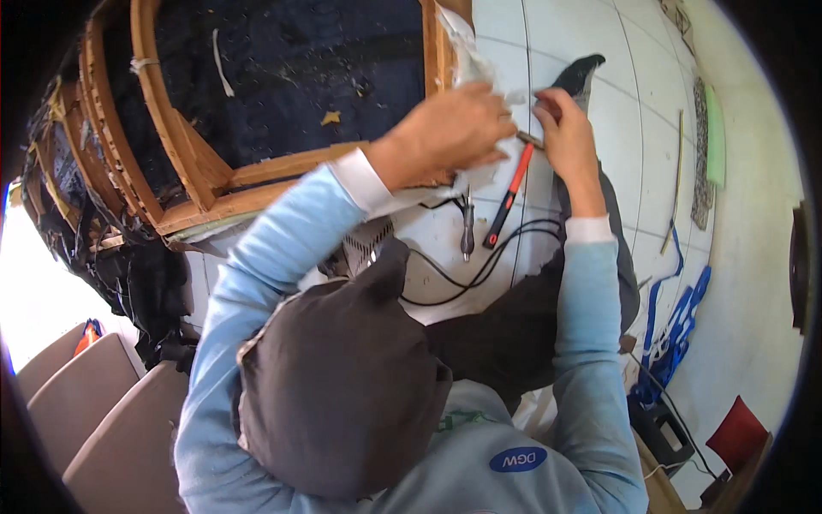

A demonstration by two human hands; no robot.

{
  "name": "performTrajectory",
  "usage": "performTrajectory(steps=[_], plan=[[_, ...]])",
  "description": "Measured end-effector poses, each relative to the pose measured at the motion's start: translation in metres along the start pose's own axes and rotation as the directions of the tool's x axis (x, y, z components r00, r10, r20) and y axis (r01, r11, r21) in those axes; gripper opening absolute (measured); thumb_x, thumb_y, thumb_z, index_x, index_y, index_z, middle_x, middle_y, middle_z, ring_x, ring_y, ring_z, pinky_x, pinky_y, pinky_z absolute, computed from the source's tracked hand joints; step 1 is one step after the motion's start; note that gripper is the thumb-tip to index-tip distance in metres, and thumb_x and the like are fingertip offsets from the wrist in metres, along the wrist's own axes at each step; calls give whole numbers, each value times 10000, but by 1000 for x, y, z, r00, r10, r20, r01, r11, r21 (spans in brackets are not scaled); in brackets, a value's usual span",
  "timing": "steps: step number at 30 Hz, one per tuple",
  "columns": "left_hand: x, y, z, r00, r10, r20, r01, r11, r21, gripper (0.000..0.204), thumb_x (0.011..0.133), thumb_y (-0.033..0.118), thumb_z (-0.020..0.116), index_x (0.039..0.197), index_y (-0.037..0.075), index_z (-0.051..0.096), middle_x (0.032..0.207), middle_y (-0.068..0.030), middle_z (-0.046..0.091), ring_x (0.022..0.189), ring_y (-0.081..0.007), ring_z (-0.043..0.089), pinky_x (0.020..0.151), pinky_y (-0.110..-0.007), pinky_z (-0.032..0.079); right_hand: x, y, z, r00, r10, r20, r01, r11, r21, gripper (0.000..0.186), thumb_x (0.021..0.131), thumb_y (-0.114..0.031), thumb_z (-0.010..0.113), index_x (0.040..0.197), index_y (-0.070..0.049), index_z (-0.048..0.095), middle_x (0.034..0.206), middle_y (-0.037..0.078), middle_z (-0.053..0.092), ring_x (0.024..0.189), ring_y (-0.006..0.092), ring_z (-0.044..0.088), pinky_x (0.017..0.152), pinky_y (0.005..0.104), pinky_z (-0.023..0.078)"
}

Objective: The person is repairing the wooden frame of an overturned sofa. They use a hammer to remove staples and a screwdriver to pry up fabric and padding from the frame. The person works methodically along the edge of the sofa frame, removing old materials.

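Observation:
My left hand [454,130], smeared by motion, is over the right-hand rail of a wooden furniture frame [257,167], beside torn whitish fabric [469,56] along that rail. Whether it grips the fabric is hidden. Off to its right, my right hand [567,137] is raised with the fingers curled and the thumb and forefinger near each other; what they pinch, if anything, is too small to make out. Below and between the hands, a hammer [512,193] with a red and black handle lies on the tiles. A screwdriver-like tool [467,233] rests left of it.
Black sheeting [282,86] with scraps on it spans the frame. A black cable [462,291] loops across the tiles near my legs. Beige chairs [94,394] stand at lower left. Blue straps [676,325] and a black case [664,433] lie by the right wall.

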State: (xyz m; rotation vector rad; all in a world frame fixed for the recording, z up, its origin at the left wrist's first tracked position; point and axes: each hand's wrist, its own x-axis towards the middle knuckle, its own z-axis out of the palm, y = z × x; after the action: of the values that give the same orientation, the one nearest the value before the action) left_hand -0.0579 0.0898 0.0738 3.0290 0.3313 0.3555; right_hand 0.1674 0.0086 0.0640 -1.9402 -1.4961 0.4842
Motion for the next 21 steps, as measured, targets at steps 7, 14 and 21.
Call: performTrajectory(steps=[7,14,21], plan=[[33,-50,-52,995,98,-2,-97,984,150,231,926,250,825,1051,72,747,949,-116,757,1011,-327,750,950,-437,561,-189,1,87,869,427,251,-369,896,-248,505,942,-313,830,1279,-15,603,1191,272,718,1125,452,711,912,519,576],[48,-53,-71,957,192,-219,-169,978,122,299,941,328,814,1101,87,738,1142,-120,778,1141,-305,729,1127,-505,493,-198,21,132,827,469,310,-475,878,-63,608,904,-201,829,1384,14,525,1054,338,738,973,548,734,901,576,585],[-68,-1,-30,772,-310,-554,306,947,-103,432,909,179,854,1321,101,747,1449,-140,681,1318,-347,651,1175,-509,474,-182,22,99,843,458,282,-442,889,-123,598,890,-255,720,1376,53,560,993,279,771,937,485,759,878,523,584]])
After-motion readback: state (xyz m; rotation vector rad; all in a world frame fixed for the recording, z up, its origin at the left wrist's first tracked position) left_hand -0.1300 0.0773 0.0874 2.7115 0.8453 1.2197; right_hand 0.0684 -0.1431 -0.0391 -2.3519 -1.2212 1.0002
